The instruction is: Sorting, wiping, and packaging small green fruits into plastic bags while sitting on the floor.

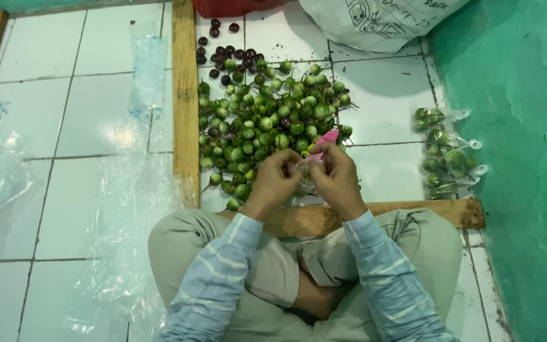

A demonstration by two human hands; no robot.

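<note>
Pink strip (325,137) sits pinched between your right hand (337,178) and left hand (276,180), both clenched over a small clear bag (304,185) mostly hidden behind your fingers, just near the heap of green fruits (267,123); filled bags (444,155) lie right.

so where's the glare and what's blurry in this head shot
Head view: glare sits on the clear plastic sheets over the white tiled floor. The left hand and right hand look soft around the pink strip. The green fruit pile is evenly lit.
</note>
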